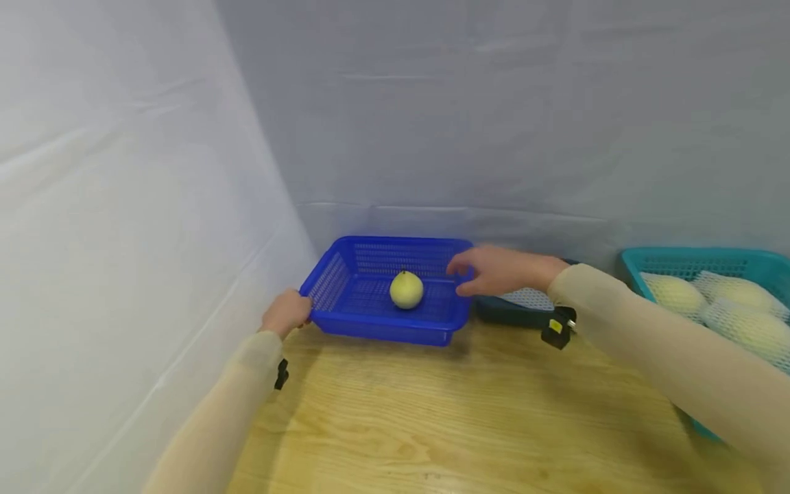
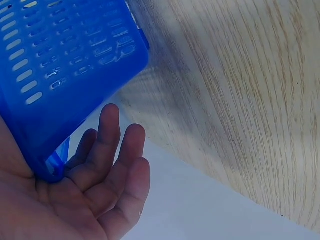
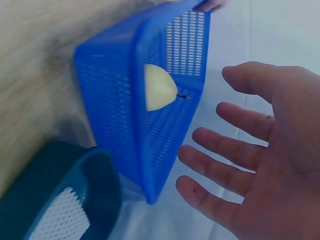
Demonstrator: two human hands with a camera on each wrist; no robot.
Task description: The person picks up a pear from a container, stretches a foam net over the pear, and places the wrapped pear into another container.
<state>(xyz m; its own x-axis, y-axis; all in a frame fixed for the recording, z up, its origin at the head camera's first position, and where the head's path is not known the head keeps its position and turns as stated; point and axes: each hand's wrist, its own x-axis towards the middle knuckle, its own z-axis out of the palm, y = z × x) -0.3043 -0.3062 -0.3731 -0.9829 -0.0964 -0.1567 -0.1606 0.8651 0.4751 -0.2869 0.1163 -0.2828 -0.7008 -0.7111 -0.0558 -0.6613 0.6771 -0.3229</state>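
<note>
A blue plastic basket (image 1: pixel 384 328) with slotted sides holds one pale yellow pear (image 1: pixel 407 291), stem up in the head view. My left hand (image 1: pixel 287 313) grips the basket's left rim; in the left wrist view the rim lies in the crook of the thumb, and the fingers (image 2: pixel 131 155) curl loosely beneath it. Over the basket's right side is my right hand (image 1: pixel 496 270), thumb and fingers spread. The right wrist view shows that hand (image 3: pixel 295 165) holding nothing, with a gap between its fingertips and the basket (image 3: pixel 107 100).
A dark green basket (image 1: pixel 515 313) with white netting (image 3: pixel 62 217) inside sits right of the blue one, partly under my right arm. Farther right, a teal basket (image 1: pixel 710 255) holds several net-wrapped pears (image 1: pixel 749 328). White sheeting (image 1: pixel 432 137) rises behind and left of the wooden table (image 1: pixel 395 418).
</note>
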